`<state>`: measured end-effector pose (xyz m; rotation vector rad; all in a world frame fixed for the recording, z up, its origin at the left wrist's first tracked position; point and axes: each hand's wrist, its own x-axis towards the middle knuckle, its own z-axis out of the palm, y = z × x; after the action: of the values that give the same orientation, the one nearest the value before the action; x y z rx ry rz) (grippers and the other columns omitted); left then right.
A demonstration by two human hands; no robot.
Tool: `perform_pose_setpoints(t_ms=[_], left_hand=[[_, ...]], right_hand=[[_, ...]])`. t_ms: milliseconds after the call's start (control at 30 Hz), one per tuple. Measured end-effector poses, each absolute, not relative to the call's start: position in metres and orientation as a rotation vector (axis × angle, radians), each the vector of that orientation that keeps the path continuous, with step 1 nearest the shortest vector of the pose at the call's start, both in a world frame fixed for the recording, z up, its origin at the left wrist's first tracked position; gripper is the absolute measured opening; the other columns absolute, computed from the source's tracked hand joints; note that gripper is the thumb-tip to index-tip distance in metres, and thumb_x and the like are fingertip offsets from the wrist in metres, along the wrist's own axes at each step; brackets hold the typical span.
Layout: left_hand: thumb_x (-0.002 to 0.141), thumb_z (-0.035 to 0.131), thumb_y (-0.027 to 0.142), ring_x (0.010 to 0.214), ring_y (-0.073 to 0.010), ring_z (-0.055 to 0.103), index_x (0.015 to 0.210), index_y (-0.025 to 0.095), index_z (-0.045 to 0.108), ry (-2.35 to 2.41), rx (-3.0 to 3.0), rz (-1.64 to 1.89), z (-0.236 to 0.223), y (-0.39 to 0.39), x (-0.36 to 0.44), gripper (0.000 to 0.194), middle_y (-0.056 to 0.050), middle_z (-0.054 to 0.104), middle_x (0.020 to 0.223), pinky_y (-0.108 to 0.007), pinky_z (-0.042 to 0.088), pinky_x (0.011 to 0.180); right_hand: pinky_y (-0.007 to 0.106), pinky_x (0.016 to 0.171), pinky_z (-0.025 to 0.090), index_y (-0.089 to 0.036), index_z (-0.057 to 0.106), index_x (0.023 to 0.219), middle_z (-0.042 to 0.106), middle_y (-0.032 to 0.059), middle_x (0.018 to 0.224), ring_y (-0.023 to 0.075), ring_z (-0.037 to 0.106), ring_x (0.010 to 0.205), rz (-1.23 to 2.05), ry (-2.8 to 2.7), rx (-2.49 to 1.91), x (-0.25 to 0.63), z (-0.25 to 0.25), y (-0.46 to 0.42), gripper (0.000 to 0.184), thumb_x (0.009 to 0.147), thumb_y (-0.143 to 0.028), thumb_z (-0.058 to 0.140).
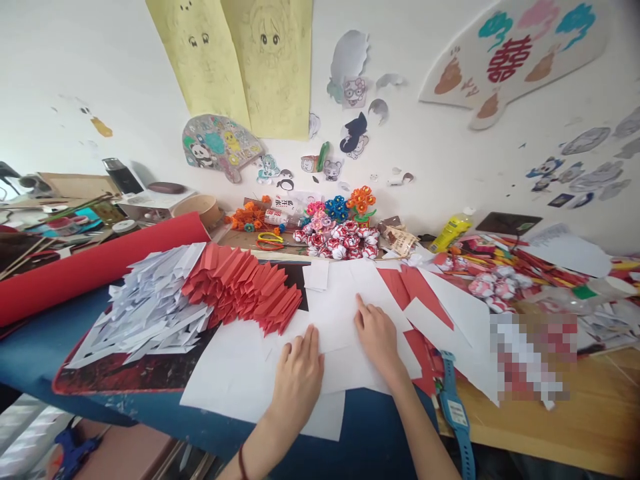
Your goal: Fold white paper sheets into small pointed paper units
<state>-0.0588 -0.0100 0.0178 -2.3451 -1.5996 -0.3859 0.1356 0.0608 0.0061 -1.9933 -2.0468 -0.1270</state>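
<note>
Judging by how things lie, the shaping work is well advanced but unfinished: a long row of folded, pointed red paper pieces [240,287] and a loose heap of folded white paper strips [160,293] look done, while the flat white paper sheets [335,327] under the fingers bear no finished shape and seem to be what is left. Flat red paper sheets [417,343] at the right also appear unused.

The sheets lie overlapping in front of the person, on the dark blue cloth [370,433] over the counter [575,433]. The left hand [299,373] holds nothing, its fingers straight, close together and resting on the paper. The right hand [376,337] is empty too, index finger extended onto the paper, the others loosely bent.

Counted: two hands, one red row, one white heap, one small stack of white paper squares [316,275], one blue wristwatch [456,410], one red roll [100,267], one yellow bottle [453,230]. The folded pieces are too many and too overlapped to count, and the flat sheets number several, their exact total hidden by overlap
</note>
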Motion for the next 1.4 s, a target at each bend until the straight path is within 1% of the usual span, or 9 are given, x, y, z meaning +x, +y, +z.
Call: perform_pose_setpoints(t_ms=[233,667,767,833,867,967,1067,1200,1400], left_hand=[[0.094,0.042,0.022,0.101,-0.0240,0.056,0.133,0.013,0.052,-1.631,-2.309,-0.354,0.015,-0.045,-0.077,0.041,-0.008,0.055,0.136,-0.041,0.046,0.083],[0.092,0.045,0.015,0.099,-0.0271,0.058,0.125,0.011,0.058,-1.689,-2.188,-0.330,0.018,-0.091,-0.082,0.036,-0.013,0.059,0.130,-0.041,0.045,0.081],[0.091,0.045,0.013,0.088,-0.0261,0.060,0.111,0.012,0.065,-1.722,-2.201,-0.364,0.028,-0.091,-0.081,0.028,-0.013,0.070,0.101,-0.041,0.044,0.077],[0.092,0.044,0.013,0.076,-0.0236,0.059,0.103,0.015,0.067,-1.775,-2.230,-0.415,0.038,-0.081,-0.077,0.026,-0.007,0.068,0.073,-0.039,0.043,0.074],[0.093,0.042,0.014,0.072,-0.0223,0.059,0.103,0.016,0.066,-1.776,-2.263,-0.451,0.042,-0.073,-0.073,0.026,-0.005,0.065,0.066,-0.038,0.042,0.072],[0.095,0.038,0.018,0.075,-0.0214,0.059,0.098,0.019,0.065,-1.785,-2.408,-0.484,0.052,-0.031,-0.053,0.027,-0.005,0.065,0.071,-0.035,0.041,0.069],[0.093,0.039,0.014,0.086,-0.0223,0.060,0.102,0.017,0.062,-1.841,-2.489,-0.426,0.054,0.022,-0.023,0.025,-0.008,0.067,0.086,-0.033,0.042,0.072],[0.092,0.041,0.016,0.098,-0.0236,0.060,0.105,0.015,0.059,-2.000,-2.497,-0.373,0.050,0.073,0.010,0.023,-0.011,0.065,0.099,-0.033,0.043,0.080],[0.091,0.048,0.026,0.098,-0.0242,0.063,0.112,0.012,0.055,-2.235,-2.382,-0.349,0.043,0.099,0.022,0.026,-0.016,0.061,0.109,-0.030,0.045,0.076]], right_hand=[[0.031,0.074,0.038,-0.019,0.047,0.139,0.067,0.0070,0.090,0.0222,0.057,0.088,-0.133,-2.021,-1.980,0.137,0.001,0.060,0.045,0.094,-0.022,0.041],[0.029,0.074,0.038,-0.020,0.052,0.135,0.066,0.0061,0.091,0.0208,0.058,0.088,-0.086,-1.950,-1.890,0.140,0.000,0.055,0.043,0.093,-0.021,0.040],[0.029,0.074,0.040,-0.019,0.055,0.132,0.067,0.0066,0.091,0.0207,0.059,0.088,-0.040,-1.924,-1.880,0.141,-0.002,0.056,0.042,0.093,-0.021,0.040],[0.028,0.075,0.041,-0.019,0.056,0.131,0.067,0.0071,0.092,0.0209,0.060,0.089,0.003,-1.897,-1.868,0.143,-0.003,0.056,0.042,0.092,-0.022,0.041],[0.028,0.076,0.041,-0.019,0.057,0.130,0.068,0.0073,0.094,0.0209,0.060,0.090,0.032,-1.877,-1.858,0.144,-0.003,0.057,0.042,0.092,-0.021,0.040],[0.028,0.077,0.043,-0.020,0.059,0.128,0.069,0.0071,0.100,0.0199,0.061,0.091,0.154,-1.797,-1.800,0.148,-0.002,0.057,0.043,0.090,-0.020,0.039],[0.028,0.077,0.044,-0.022,0.064,0.121,0.070,0.0059,0.104,0.0187,0.063,0.087,0.284,-1.715,-1.730,0.153,-0.001,0.058,0.042,0.089,-0.021,0.038],[0.028,0.071,0.045,-0.022,0.070,0.111,0.073,0.0053,0.092,0.0193,0.064,0.076,0.398,-1.588,-1.713,0.157,0.001,0.061,0.041,0.086,-0.023,0.038],[0.029,0.066,0.044,-0.022,0.074,0.101,0.072,0.0048,0.078,0.0211,0.063,0.070,0.487,-1.445,-1.724,0.159,0.007,0.065,0.041,0.080,-0.022,0.039]])
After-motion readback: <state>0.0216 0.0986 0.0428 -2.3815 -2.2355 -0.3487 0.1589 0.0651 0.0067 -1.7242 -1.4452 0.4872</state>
